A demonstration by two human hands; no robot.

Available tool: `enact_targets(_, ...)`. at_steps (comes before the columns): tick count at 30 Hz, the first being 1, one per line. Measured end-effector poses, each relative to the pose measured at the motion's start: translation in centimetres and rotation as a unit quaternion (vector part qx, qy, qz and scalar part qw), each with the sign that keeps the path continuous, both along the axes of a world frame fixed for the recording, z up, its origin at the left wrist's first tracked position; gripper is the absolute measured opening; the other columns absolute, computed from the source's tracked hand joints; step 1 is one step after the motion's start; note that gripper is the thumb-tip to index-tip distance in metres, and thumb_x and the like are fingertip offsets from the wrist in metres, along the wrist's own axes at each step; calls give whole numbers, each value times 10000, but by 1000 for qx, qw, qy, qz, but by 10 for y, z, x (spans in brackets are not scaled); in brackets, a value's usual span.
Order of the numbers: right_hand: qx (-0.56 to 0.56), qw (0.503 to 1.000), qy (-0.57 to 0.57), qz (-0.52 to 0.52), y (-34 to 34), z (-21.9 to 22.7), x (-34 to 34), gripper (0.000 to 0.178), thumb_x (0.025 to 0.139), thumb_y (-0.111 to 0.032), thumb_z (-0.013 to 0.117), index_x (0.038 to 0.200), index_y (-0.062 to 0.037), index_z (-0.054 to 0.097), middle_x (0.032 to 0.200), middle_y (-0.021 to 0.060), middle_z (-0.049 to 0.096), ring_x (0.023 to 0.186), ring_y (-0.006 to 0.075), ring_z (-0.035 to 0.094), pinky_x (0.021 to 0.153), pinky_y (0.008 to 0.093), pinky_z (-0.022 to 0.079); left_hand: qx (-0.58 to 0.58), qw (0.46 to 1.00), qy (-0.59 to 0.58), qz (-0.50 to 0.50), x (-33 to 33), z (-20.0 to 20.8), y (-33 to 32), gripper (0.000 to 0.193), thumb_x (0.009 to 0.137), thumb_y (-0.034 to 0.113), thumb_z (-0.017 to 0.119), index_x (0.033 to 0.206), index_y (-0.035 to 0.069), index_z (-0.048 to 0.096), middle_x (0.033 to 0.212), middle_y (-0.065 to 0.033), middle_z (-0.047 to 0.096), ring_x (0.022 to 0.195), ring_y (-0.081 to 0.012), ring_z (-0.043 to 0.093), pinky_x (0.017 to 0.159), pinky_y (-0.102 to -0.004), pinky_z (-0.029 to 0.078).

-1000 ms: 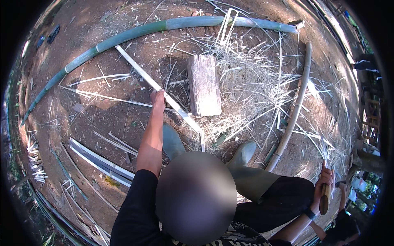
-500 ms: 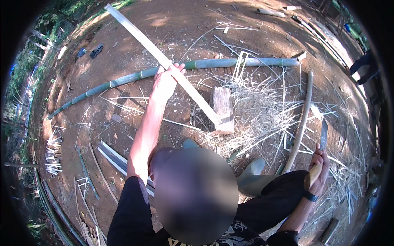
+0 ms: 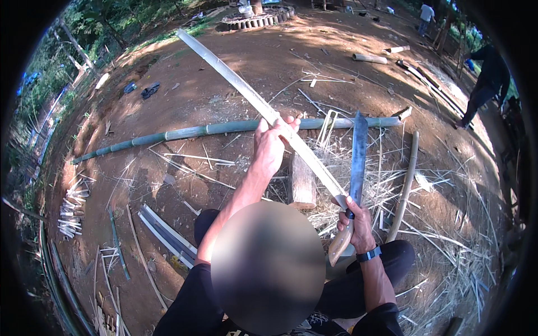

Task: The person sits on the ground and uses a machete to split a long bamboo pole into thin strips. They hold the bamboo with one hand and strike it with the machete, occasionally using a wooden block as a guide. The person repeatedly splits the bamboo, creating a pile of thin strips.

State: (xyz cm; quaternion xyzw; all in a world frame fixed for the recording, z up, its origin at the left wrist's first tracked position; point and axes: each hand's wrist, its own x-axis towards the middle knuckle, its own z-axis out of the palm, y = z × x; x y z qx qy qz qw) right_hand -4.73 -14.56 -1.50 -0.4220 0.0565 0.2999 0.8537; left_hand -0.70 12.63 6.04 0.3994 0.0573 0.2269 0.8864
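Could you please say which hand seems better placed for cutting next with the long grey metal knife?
Probably the right hand: it holds the long grey metal knife by its tan wooden handle, near one end of the pale flat bamboo strip. The left hand grips that strip closer to its middle.

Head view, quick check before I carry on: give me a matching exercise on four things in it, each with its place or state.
1. Knife
2. Pale strip
3. Wooden block
4. Bamboo pole

A. Brown and short, beside the shavings
B. Gripped along its length by the left hand
C. Long and greenish, stretched across the ground
D. Held in the right hand, tip toward the top of the picture

Pairs: 1-D, 2-B, 3-A, 4-C
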Motion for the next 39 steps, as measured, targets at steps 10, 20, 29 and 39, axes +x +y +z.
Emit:
enact_targets(10,-51,995,49,-71,-17,-31,10,296,879,-192,641,1025,55,567,755,29,561,484,62,433,414,246,438,29,997,60,-49,-6,-18,1,348,921,32,472,1241,-66,376,1149,-229,582,1065,-314,597,924,-413,494)
enact_targets(20,30,992,101,-67,-65,-81,28,207,896,-174,603,914,31,582,608,-9,461,468,57,420,427,215,414,-93,988,-122,38,-19,14,101,926,912,631,297,1435,-82,22,1512,-253,85,1423,-331,63,1153,-432,66)
enact_targets(29,-24,983,127,-130,-70,-87,28,204,879,-94,582,1073,-68,525,794,53,547,521,62,452,449,244,431,-56,968,-205,134,-45,76,106,764,930,569,319,1347,-70,280,1384,-266,349,1340,-391,293,1130,-546,219)
enact_targets(39,-70,975,178,-113,-62,-87,27,107,878,-64,567,962,-70,500,778,53,550,532,53,458,495,264,445,-66,949,-223,214,-102,70,182,538,954,511,361,896,1,523,677,-57,477,592,-172,473,588,-320,414)
